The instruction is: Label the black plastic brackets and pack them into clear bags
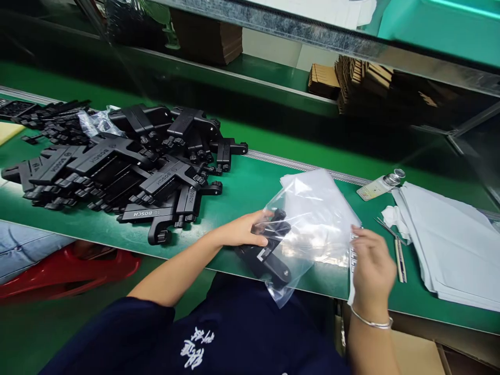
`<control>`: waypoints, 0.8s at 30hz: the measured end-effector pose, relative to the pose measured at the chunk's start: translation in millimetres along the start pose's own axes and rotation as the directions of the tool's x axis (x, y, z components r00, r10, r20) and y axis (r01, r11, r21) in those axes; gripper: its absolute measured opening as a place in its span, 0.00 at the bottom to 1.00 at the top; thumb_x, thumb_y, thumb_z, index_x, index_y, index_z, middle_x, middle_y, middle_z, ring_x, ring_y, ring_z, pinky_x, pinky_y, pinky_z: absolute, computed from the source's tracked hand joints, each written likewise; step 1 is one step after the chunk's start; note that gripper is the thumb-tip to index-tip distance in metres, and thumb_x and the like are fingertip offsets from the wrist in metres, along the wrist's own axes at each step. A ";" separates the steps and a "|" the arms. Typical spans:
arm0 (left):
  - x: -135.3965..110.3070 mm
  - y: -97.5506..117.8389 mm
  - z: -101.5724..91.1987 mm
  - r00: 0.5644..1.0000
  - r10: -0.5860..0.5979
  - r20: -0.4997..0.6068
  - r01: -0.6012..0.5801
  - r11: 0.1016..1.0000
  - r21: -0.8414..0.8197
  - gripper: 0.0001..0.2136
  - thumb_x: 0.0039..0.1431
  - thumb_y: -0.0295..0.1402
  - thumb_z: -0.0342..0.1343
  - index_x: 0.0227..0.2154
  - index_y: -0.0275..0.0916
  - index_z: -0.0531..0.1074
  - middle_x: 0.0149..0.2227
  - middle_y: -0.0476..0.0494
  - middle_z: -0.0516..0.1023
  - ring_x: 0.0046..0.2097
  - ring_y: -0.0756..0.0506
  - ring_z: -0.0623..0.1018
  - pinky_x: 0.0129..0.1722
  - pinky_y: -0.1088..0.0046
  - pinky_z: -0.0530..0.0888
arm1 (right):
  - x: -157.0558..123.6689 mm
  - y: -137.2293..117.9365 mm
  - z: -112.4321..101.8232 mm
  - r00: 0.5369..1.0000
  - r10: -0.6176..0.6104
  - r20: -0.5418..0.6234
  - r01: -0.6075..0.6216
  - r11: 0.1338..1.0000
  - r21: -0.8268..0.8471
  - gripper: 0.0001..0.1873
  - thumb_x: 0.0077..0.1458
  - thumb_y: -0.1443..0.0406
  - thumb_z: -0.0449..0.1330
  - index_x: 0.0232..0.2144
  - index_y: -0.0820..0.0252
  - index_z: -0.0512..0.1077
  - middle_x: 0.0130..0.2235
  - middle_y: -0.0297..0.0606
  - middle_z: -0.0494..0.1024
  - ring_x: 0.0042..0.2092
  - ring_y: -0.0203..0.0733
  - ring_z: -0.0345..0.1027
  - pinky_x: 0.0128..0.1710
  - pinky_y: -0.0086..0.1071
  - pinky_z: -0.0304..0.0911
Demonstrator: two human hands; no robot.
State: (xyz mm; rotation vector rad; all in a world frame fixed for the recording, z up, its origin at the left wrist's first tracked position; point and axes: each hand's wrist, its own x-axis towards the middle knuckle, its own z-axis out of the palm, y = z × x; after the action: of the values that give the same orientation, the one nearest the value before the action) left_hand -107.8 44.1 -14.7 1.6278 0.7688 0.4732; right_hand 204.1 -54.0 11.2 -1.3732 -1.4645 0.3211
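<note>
The left hand (248, 230) has its thumb and fingers clamped on a black bracket (279, 268), which shows through a clear plastic bag (299, 260). The bracket lies directly at those fingertips, over the table's near edge; its lower arm slants from them toward the body and to the right, though its full long axis is hard to read through the film.

The right hand (373, 265) is blurred, its fingertips just beside a white printed strip (351, 289); whether they pinch it, I cannot tell. It is apart from the bracket, so the left is nearer.

Beyond the bag lie stacked clear bags (324, 208); leftward, a pile of brackets (117, 161); rightward, tweezers (385, 226) and white sheets (453, 239).
</note>
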 end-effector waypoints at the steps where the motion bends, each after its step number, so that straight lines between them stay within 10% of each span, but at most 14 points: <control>1: -1.2 2.3 3.9 0.999 0.008 -0.045 -0.009 1.000 -0.005 0.34 0.51 0.37 0.62 0.61 0.39 0.58 0.58 0.34 0.71 0.56 0.37 0.74 0.52 0.60 0.72 | -0.1 4.7 -0.9 0.988 0.124 -0.088 -0.116 0.989 0.091 0.11 0.61 0.55 0.56 0.39 0.54 0.72 0.48 0.44 0.75 0.53 0.52 0.70 0.57 0.58 0.60; 6: 5.2 22.0 30.9 0.994 -0.011 -0.107 0.031 0.983 0.183 0.44 0.52 0.37 0.62 0.67 0.42 0.42 0.49 0.38 0.77 0.48 0.39 0.79 0.45 0.61 0.75 | 1.0 -13.2 30.4 0.860 0.317 0.399 -0.427 0.875 0.228 0.52 0.46 0.41 0.64 0.66 0.50 0.48 0.59 0.54 0.67 0.47 0.51 0.74 0.44 0.46 0.70; 10: 10.4 35.4 57.3 0.996 0.088 -0.007 -0.068 0.816 0.575 0.48 0.53 0.37 0.62 0.68 0.45 0.36 0.46 0.41 0.78 0.44 0.37 0.79 0.42 0.61 0.75 | 28.4 -37.5 64.8 0.875 0.367 0.315 -0.412 0.907 0.089 0.25 0.50 0.52 0.63 0.47 0.60 0.72 0.35 0.38 0.76 0.31 0.40 0.68 0.31 0.33 0.66; 13: 10.1 37.0 65.2 0.976 0.203 0.080 -0.202 0.699 0.686 0.42 0.55 0.37 0.61 0.68 0.46 0.43 0.49 0.41 0.76 0.47 0.38 0.78 0.45 0.62 0.74 | 51.0 -30.9 78.5 0.686 0.402 0.606 -0.591 0.794 0.143 0.17 0.48 0.55 0.61 0.19 0.61 0.68 0.19 0.28 0.62 0.23 0.33 0.56 0.23 0.28 0.56; 16: 7.4 38.4 59.0 0.963 0.245 0.113 -0.255 0.694 0.674 0.32 0.57 0.36 0.59 0.63 0.44 0.55 0.50 0.41 0.76 0.50 0.40 0.77 0.48 0.64 0.74 | 55.9 -17.9 78.5 0.548 0.378 0.746 -0.723 0.663 0.195 0.16 0.45 0.55 0.63 0.20 0.61 0.67 0.21 0.29 0.65 0.23 0.32 0.57 0.23 0.27 0.57; 19: 1.1 47.2 53.0 0.960 0.259 0.104 -0.261 0.699 0.666 0.22 0.57 0.38 0.57 0.55 0.42 0.65 0.51 0.40 0.76 0.50 0.39 0.77 0.49 0.64 0.75 | 40.3 -23.3 58.9 0.729 0.387 0.565 -0.604 0.752 0.264 0.18 0.56 0.50 0.56 0.34 0.59 0.72 0.31 0.35 0.73 0.32 0.37 0.67 0.30 0.30 0.65; 21: -4.4 52.7 55.4 0.951 0.283 0.120 -0.287 0.678 0.676 0.20 0.58 0.40 0.55 0.53 0.45 0.66 0.49 0.42 0.78 0.48 0.38 0.79 0.47 0.63 0.76 | 21.8 -39.4 41.0 0.856 0.182 0.483 -0.315 0.925 0.211 0.19 0.59 0.48 0.54 0.40 0.56 0.72 0.37 0.37 0.75 0.39 0.40 0.69 0.38 0.32 0.68; 24: -5.8 46.8 66.2 0.935 0.326 0.137 -0.331 0.669 0.665 0.26 0.57 0.45 0.55 0.58 0.58 0.59 0.48 0.49 0.79 0.45 0.37 0.81 0.44 0.59 0.79 | -4.1 -57.5 21.3 0.812 -0.153 0.564 0.164 0.986 0.031 0.18 0.58 0.50 0.58 0.41 0.55 0.72 0.38 0.38 0.76 0.43 0.41 0.71 0.45 0.33 0.67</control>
State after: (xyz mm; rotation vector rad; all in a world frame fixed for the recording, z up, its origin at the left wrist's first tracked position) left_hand -56.4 -9.7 18.0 2.4960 0.6762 0.4631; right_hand 153.8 -65.6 44.7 -1.2083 -2.0635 0.6495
